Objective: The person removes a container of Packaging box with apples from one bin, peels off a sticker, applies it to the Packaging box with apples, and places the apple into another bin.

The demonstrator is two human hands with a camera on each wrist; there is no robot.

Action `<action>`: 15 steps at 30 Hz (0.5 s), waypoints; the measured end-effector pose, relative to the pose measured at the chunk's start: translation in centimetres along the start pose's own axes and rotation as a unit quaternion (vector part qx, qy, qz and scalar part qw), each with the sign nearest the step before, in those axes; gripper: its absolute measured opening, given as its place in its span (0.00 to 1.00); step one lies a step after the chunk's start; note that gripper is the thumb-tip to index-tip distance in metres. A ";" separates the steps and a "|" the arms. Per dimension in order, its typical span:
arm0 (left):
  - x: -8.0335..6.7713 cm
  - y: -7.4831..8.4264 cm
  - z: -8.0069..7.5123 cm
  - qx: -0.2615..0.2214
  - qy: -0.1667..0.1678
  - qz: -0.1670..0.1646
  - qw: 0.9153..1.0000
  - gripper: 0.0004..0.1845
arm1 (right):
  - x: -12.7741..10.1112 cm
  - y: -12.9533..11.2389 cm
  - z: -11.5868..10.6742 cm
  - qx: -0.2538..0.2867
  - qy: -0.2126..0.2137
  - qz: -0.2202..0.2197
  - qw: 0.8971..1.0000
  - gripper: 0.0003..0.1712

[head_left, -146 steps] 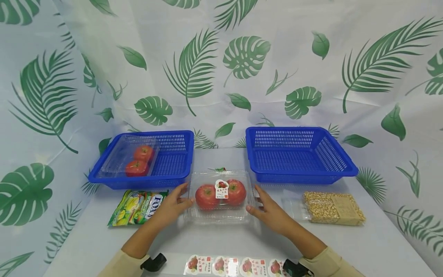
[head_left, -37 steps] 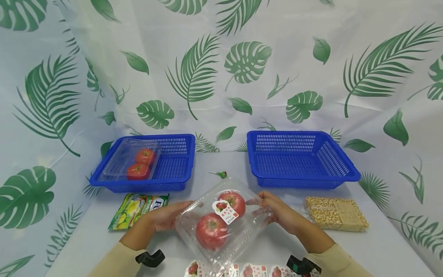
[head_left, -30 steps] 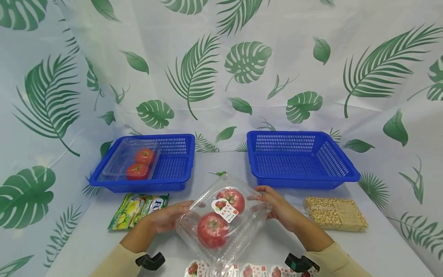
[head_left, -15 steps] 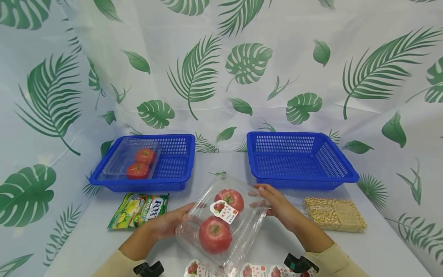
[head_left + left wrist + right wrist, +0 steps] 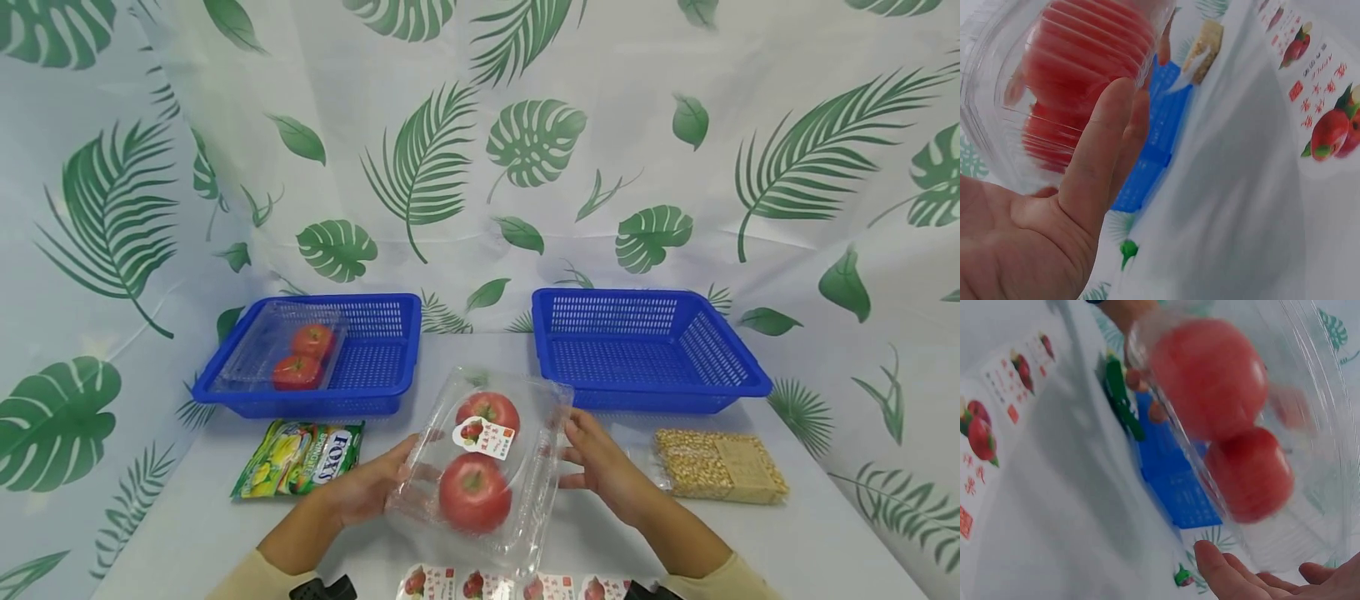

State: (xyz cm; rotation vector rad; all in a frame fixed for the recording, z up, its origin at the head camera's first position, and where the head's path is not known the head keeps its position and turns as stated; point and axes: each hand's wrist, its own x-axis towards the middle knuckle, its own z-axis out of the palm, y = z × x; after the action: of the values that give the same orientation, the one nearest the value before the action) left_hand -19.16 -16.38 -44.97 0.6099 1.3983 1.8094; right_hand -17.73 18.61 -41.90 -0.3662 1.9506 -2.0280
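A clear clamshell box (image 5: 525, 475) with two red fruits (image 5: 475, 502) and a fruit label (image 5: 483, 437) on its lid hangs tilted above the table's front. My left hand (image 5: 367, 492) grips its left side, thumb against the plastic. My right hand (image 5: 600, 467) holds its right edge. In the left wrist view the box (image 5: 1079, 69) fills the upper left above my thumb (image 5: 1094, 162). In the right wrist view the box (image 5: 1229, 425) sits above my fingertips (image 5: 1241, 578).
A blue basket (image 5: 382, 387) at the back left holds another clamshell of red fruits (image 5: 296, 354). A second blue basket (image 5: 645, 400) stands at the back right. A candy packet (image 5: 300, 458), a pack of corn kernels (image 5: 720, 467) and a strip of fruit stickers (image 5: 495, 583) lie on the table.
The box lay flat on the table, then was lifted and tilted. Over the last second it turned until its long side points away from me, both hands still on it.
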 end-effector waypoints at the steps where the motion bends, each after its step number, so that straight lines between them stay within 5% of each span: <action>1: 0.1 -0.1 0.2 -0.007 0.000 0.005 1.000 0.45 | -0.2 -0.1 0.1 0.001 -0.004 0.001 1.000 0.37; 7: 0.8 -0.3 1.3 -0.039 0.013 0.025 0.999 0.50 | -0.7 -0.9 0.8 -0.031 -0.021 0.016 0.999 0.36; 15: 1.3 -0.7 2.9 -0.018 0.051 0.016 0.998 0.53 | -0.6 -1.2 1.4 -0.078 0.015 0.055 0.995 0.42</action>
State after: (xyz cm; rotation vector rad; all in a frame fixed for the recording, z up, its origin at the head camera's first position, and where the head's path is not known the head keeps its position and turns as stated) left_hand -17.55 -13.53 -44.88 0.5323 1.4274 1.9101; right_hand -16.66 17.58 -40.62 -0.2587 2.1051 -1.8284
